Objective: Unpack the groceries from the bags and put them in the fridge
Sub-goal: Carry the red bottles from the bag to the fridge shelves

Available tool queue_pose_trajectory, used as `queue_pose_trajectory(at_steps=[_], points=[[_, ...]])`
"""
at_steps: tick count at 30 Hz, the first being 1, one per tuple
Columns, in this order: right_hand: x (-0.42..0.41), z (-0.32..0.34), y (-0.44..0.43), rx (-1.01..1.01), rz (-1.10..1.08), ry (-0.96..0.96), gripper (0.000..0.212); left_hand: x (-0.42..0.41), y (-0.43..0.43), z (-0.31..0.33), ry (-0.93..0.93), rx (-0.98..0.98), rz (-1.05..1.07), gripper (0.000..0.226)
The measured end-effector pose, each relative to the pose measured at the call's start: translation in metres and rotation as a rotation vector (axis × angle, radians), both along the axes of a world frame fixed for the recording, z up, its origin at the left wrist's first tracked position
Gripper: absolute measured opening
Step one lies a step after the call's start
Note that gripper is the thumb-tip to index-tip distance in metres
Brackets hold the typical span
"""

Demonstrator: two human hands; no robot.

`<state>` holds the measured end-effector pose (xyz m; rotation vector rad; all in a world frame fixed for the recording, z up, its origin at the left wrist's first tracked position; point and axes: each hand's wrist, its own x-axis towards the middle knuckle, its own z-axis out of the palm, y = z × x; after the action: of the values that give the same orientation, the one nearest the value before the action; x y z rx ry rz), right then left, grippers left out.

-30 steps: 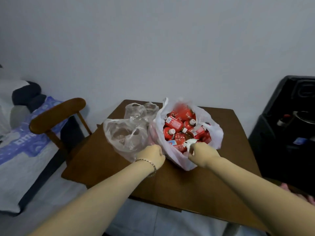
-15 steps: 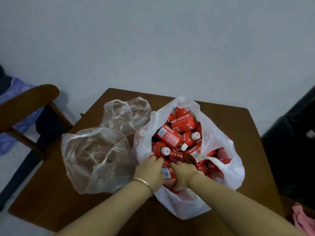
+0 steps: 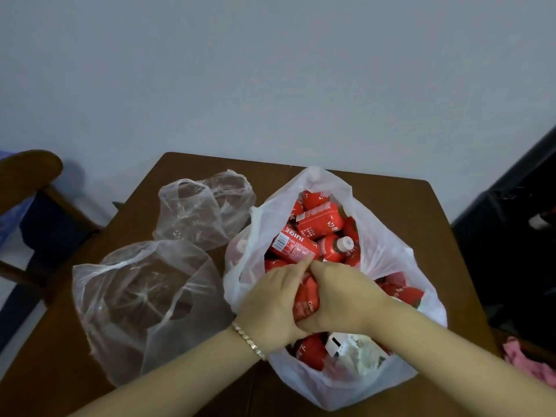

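Left grip: my left hand (image 3: pixel 270 302), a bracelet (image 3: pixel 249 341) on its wrist, curls round the held bottle (image 3: pixel 307 299) from the left.
Right grip: my right hand (image 3: pixel 346 299) wraps the same bottle from the right; the two hands touch at its near end.
Held bottle: red, in the mouth of the white bag (image 3: pixel 391 257). Its long axis runs near to far, both ends are covered, and its white lettering is too hidden to read.
JUICE bottle (image 3: pixel 296 245): just beyond my fingers, on its side, slanting far-left to near-right. "JUICE" reads upside down to me, with a barcode at the left end.
Capped bottle (image 3: pixel 329 251): its white cap points right.
Worktop (image 3: pixel 391 200): brown, carrying the white bag.
Clear bags: near one (image 3: pixel 144 305), far one (image 3: pixel 204 209), both left of the white bag.
Chair (image 3: pixel 30 173): far left.
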<state>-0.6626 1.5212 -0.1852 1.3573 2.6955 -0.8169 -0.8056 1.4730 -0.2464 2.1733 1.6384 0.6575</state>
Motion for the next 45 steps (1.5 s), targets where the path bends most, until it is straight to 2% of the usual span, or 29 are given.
queue_pose_trajectory(at_steps=[3,4,5,7,9,12,15,19,21,23,25,27,30,33,35,37,41,45], points=[[0.014,0.011,0.021,-0.475,-0.032,0.256,0.068,-0.013,-0.002,0.010,-0.087,-0.053,0.083,0.104],[0.018,0.007,0.029,-0.574,-0.070,0.300,0.064,-0.019,-0.002,0.010,-0.142,-0.106,0.136,0.101],[0.019,-0.003,0.038,-0.568,-0.110,0.273,0.056,-0.027,0.000,0.010,-0.210,-0.151,0.203,0.097],[0.009,-0.033,0.054,-0.309,-0.161,0.052,0.040,-0.038,0.003,0.010,-0.343,-0.224,0.319,0.087],[-0.006,-0.066,0.061,-0.118,-0.237,-0.124,0.039,-0.045,0.003,0.011,-0.398,-0.264,0.349,0.077],[-0.025,-0.103,0.064,-0.085,-0.400,-0.176,0.061,-0.051,-0.002,0.014,-0.421,-0.287,0.342,0.068],[-0.031,-0.114,0.067,0.026,-0.498,-0.176,0.054,-0.055,-0.009,0.016,-0.408,-0.310,0.360,0.068],[-0.029,-0.119,0.071,0.155,-0.431,-0.280,0.053,-0.059,-0.013,0.014,-0.415,-0.318,0.406,0.067],[-0.025,-0.122,0.070,0.093,-0.432,-0.198,0.059,-0.059,-0.014,0.014,-0.415,-0.323,0.416,0.069],[-0.021,-0.115,0.068,-0.043,-0.491,-0.002,0.059,-0.059,-0.015,0.015,-0.419,-0.322,0.417,0.069],[-0.016,-0.105,0.067,-0.127,-0.484,0.166,0.050,-0.060,-0.015,0.016,-0.425,-0.316,0.415,0.068],[-0.012,-0.090,0.064,-0.097,-0.414,0.263,0.037,-0.060,-0.015,0.017,-0.440,-0.320,0.416,0.068],[-0.015,-0.060,0.055,0.110,-0.432,0.251,0.019,-0.060,-0.015,0.017,-0.443,-0.318,0.426,0.069],[-0.020,-0.036,0.038,0.318,-0.421,0.118,0.019,-0.061,-0.016,0.016,-0.444,-0.309,0.430,0.072],[-0.024,-0.029,0.027,0.355,-0.372,0.068,0.024,-0.062,-0.016,0.016,-0.457,-0.306,0.436,0.073],[-0.029,-0.035,0.023,0.268,-0.408,0.017,0.027,-0.062,-0.016,0.016,-0.457,-0.300,0.439,0.074],[-0.040,-0.075,0.024,-0.096,-0.511,-0.081,0.033,-0.062,-0.020,0.017,-0.475,-0.291,0.452,0.072],[-0.041,-0.103,0.028,-0.271,-0.728,0.064,0.042,-0.064,-0.022,0.020,-0.499,-0.283,0.456,0.069]])
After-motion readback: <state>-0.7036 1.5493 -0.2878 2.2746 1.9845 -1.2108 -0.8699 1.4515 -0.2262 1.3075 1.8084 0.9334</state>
